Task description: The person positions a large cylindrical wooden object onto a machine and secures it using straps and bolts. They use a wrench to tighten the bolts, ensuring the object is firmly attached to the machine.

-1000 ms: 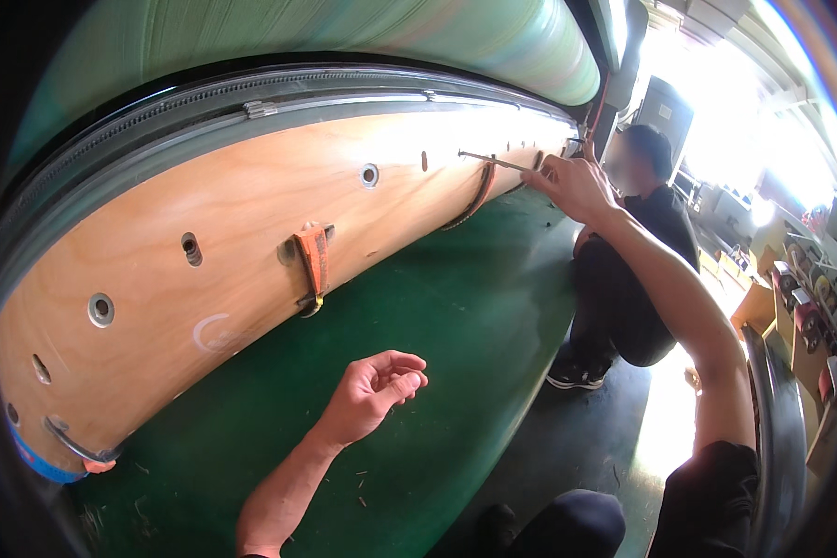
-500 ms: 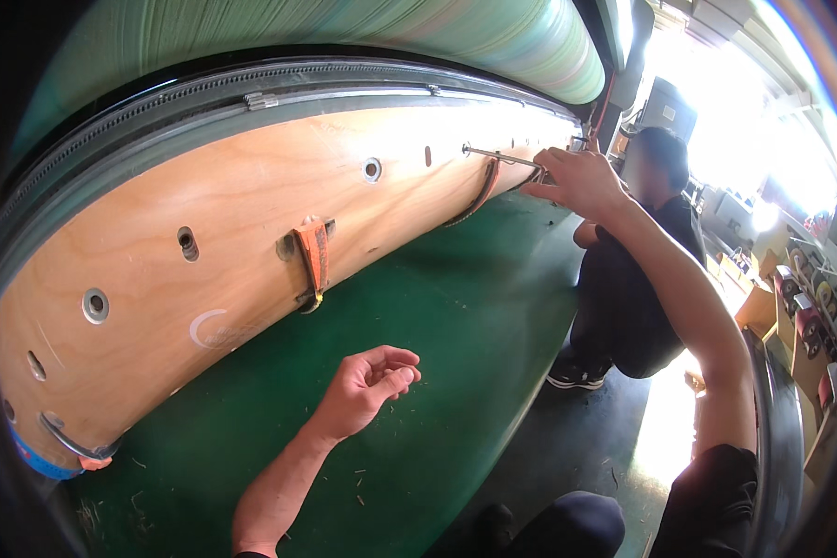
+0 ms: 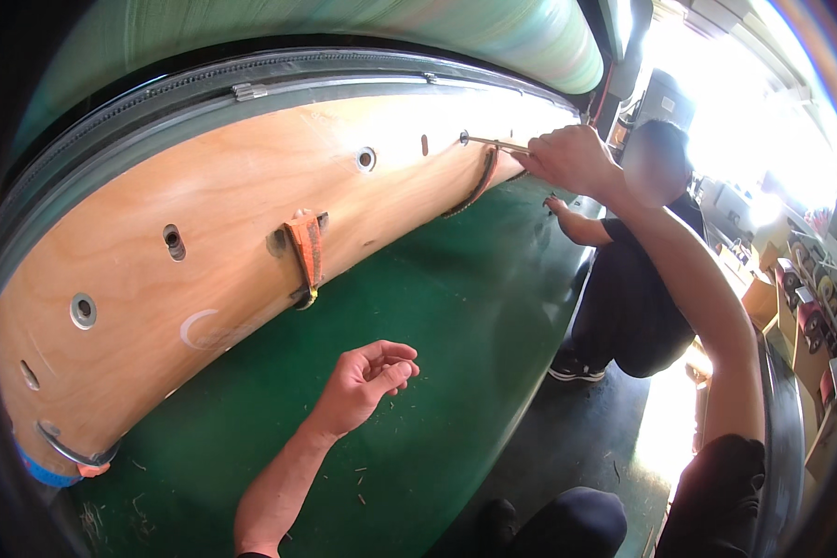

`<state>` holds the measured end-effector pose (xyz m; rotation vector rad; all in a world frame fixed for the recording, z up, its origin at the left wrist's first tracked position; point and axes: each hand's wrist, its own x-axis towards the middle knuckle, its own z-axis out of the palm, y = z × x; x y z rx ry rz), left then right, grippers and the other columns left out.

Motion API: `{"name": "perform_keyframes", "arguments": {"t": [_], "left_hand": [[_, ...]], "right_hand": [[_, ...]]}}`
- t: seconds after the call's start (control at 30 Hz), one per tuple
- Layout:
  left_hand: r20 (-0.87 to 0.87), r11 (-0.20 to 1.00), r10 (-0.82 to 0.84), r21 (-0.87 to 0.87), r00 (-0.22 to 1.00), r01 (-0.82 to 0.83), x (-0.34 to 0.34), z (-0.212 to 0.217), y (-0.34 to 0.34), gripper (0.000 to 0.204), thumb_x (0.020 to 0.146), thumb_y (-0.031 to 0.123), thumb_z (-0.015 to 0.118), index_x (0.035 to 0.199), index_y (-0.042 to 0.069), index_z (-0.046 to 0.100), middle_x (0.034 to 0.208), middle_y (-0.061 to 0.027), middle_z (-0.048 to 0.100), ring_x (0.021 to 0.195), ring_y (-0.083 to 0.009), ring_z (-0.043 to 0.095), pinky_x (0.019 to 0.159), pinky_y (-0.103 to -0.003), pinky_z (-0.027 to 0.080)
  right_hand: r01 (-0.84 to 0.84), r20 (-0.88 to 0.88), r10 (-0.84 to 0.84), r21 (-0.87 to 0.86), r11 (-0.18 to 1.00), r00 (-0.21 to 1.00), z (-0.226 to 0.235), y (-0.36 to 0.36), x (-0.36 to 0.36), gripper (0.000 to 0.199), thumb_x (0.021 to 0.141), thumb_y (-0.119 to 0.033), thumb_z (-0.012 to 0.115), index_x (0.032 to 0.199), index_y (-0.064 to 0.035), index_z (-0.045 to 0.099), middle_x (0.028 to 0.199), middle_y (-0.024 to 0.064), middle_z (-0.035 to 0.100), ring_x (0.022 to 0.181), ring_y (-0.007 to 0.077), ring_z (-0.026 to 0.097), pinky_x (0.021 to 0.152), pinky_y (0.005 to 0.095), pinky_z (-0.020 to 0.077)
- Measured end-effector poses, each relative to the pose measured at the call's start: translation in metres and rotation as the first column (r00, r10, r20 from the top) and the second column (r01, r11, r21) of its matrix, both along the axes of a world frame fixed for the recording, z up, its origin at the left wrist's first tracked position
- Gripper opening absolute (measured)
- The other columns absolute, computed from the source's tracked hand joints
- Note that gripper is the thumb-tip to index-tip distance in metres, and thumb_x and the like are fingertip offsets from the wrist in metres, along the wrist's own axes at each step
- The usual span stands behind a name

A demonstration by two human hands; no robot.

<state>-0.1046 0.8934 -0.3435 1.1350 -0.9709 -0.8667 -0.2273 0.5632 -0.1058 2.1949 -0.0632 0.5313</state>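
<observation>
My right hand (image 3: 572, 160) is closed around the near end of a thin metal rod, which looks like a long hex key (image 3: 498, 143). The rod's far tip meets a round bolt hole (image 3: 464, 138) in a long curved plywood board (image 3: 242, 186). My left hand (image 3: 367, 381) hangs over the green surface (image 3: 418, 307), apart from the board. Its fingers are curled, with the thumb against the forefinger; whatever may be inside is hidden. Nearest to it on the board is an orange strap (image 3: 307, 244).
Above the board lies a large pale-green roller (image 3: 391, 37). A co-worker (image 3: 637, 288) crouches at the far right, one hand (image 3: 556, 205) reaching toward the board. Metal-rimmed holes (image 3: 83, 311) line the plywood. Clutter and boxes (image 3: 763, 302) stand along the right side.
My right hand has gone from loosely spread fingers to a closed grip and shifted slightly up and left. The co-worker's hand has come out toward the board. My left hand barely moves.
</observation>
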Motion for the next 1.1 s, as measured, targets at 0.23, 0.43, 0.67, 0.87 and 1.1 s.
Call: {"name": "perform_keyframes", "arguments": {"t": [0.23, 0.43, 0.67, 0.87, 1.1], "left_hand": [[-0.021, 1.0, 0.006, 0.012, 1.0, -0.006, -0.002, 0.001, -0.002, 0.02, 0.092, 0.013, 0.065, 0.108, 0.002, 0.066, 0.093, -0.0051, 0.069, 0.079, -0.0075, 0.06, 0.071, -0.023, 0.049], [0.021, 0.999, 0.019, 0.047, 1.0, -0.02, 0.002, -0.005, 0.0, 0.022, 0.092, 0.014, 0.064, 0.11, 0.001, 0.066, 0.094, -0.0056, 0.07, 0.08, -0.0077, 0.06, 0.072, -0.023, 0.049], [-0.008, 0.994, 0.026, 0.103, 1.0, -0.025, 0.003, -0.019, -0.009, 0.024, 0.092, 0.013, 0.063, 0.112, 0.001, 0.066, 0.096, -0.0061, 0.07, 0.08, -0.0075, 0.06, 0.072, -0.023, 0.05], [0.046, 0.992, -0.026, 0.121, 0.999, 0.02, 0.0, -0.021, -0.017, 0.025, 0.091, 0.012, 0.062, 0.113, 0.0, 0.065, 0.096, -0.0058, 0.07, 0.079, -0.0064, 0.059, 0.073, -0.022, 0.05], [0.038, 0.988, -0.038, 0.15, 0.999, 0.032, -0.001, -0.026, -0.024, 0.023, 0.091, 0.01, 0.062, 0.111, 0.0, 0.065, 0.095, -0.0069, 0.069, 0.081, -0.0093, 0.061, 0.075, -0.024, 0.051]], "right_hand": [[0.012, 0.188, -0.08, 0.335, 0.942, 0.979, -0.009, 0.0, -0.001, 0.049, 0.098, -0.048, 0.048, 0.078, -0.0077, 0.069, 0.062, 0.0122, 0.063, 0.06, 0.0314, 0.063, 0.06, 0.0451, 0.0475], [-0.514, 0.544, 0.038, 0.764, 0.391, 0.838, -0.063, -0.028, 0.013, 0.028, 0.092, -0.026, 0.067, 0.114, -0.0079, 0.069, 0.082, 0.0086, 0.071, 0.072, 0.0139, 0.067, 0.067, 0.0289, 0.0524], [-0.883, 0.877, -0.106, 0.467, -0.049, 0.47, -0.089, -0.018, 0.07, 0.025, 0.097, -0.018, 0.061, 0.111, 0.0018, 0.067, 0.09, 0.0048, 0.069, 0.078, 0.0093, 0.064, 0.064, 0.0241, 0.0528], [-0.686, 0.775, 0.098, 0.483, 0.544, 0.624, -0.079, -0.029, 0.06, 0.018, 0.095, -0.019, 0.058, 0.103, -0.0047, 0.065, 0.09, 0.0148, 0.068, 0.075, 0.0317, 0.067, 0.068, 0.0403, 0.0514], [-0.393, 0.615, 0.028, 0.466, 0.793, 0.788, -0.09, -0.042, 0.059, 0.023, 0.093, -0.025, 0.061, 0.104, -0.0066, 0.069, 0.095, 0.0138, 0.07, 0.085, 0.0353, 0.066, 0.073, 0.0408, 0.052]]}}
